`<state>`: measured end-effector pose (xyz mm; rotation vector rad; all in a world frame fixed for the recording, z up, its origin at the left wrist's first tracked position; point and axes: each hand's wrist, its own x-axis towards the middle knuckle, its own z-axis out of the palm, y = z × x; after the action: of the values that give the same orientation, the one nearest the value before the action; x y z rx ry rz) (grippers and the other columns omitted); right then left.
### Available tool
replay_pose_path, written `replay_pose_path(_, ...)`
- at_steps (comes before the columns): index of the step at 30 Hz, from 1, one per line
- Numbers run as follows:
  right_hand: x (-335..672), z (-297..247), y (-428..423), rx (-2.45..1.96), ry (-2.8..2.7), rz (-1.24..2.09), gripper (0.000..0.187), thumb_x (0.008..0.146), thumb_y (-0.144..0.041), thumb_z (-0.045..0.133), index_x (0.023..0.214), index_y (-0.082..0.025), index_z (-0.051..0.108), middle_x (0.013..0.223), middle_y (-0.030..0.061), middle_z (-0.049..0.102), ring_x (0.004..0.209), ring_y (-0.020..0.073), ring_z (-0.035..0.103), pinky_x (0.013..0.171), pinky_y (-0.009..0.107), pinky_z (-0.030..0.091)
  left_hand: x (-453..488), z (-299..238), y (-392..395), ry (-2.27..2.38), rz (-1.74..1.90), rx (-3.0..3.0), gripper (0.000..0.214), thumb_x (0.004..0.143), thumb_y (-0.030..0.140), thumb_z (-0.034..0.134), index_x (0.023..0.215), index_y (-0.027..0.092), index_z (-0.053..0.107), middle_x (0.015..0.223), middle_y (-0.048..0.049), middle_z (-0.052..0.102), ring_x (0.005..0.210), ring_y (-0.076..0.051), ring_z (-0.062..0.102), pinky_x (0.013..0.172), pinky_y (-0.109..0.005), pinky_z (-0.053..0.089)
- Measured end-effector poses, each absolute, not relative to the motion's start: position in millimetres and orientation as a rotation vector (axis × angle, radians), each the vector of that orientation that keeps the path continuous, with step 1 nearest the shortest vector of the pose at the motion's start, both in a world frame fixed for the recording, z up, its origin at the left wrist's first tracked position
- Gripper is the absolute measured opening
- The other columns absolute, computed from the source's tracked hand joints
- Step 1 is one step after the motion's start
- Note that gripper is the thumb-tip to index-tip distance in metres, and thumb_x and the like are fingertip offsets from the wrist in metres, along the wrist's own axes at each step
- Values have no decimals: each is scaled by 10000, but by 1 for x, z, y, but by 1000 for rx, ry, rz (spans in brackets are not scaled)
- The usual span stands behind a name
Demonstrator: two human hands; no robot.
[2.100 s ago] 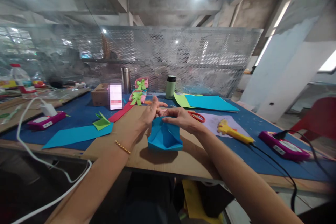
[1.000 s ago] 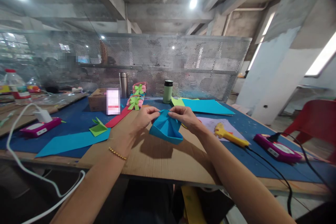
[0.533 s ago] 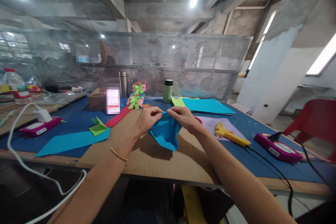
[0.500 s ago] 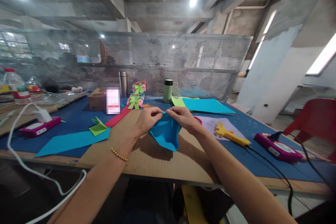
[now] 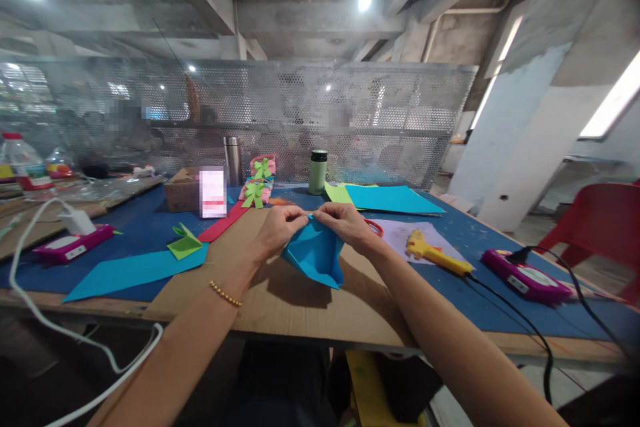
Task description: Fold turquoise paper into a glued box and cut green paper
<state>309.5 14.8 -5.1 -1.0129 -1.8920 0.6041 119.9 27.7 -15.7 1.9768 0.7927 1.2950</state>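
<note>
A folded piece of blue paper (image 5: 315,255) hangs from both hands, just above a brown cardboard sheet (image 5: 295,317). My left hand (image 5: 281,228) pinches its upper edge from the left, a gold bead bracelet on the wrist. From the right, my right hand (image 5: 345,221) pinches the same edge, the fingertips of both hands close together. The paper is open towards me, like a shallow pocket with creased sides. Left of the cardboard lies a flat blue sheet (image 5: 135,272), with a folded green paper piece (image 5: 184,244) on its right end.
A yellow glue gun (image 5: 440,255) lies on lilac paper at right, beside a purple power strip (image 5: 525,275). Another purple power strip (image 5: 75,244) sits left. Behind are a green bottle (image 5: 318,173), a steel flask (image 5: 233,160), pink items with green bows (image 5: 257,193) and blue sheets (image 5: 395,199).
The view has shifted slightly. The blue paper has tilted a little and its inner side shows somewhat more; both hands keep their pinch on its upper edge.
</note>
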Motion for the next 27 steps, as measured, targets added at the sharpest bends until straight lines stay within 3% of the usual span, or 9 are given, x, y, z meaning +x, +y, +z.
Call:
replay_pose_path(15,309,-6,15,-1004,-1901,610,468,833,-608,590,688,-164,585,641,-30,418,603,103,341,527,251,246,120,-16,28,799,1319,2040,218,733,350,587,604,178,547,592,28,475,593,-111,405,564,-239,328)
replay_pose_path(27,308,-9,17,-1015,-1912,572,538,853,-656,555,607,-201,407,605,-50,311,574,96,270,510,266,183,122,-16,27,790,1336,2042,165,733,308,575,630,179,583,612,28,515,608,-113,443,593,-236,358)
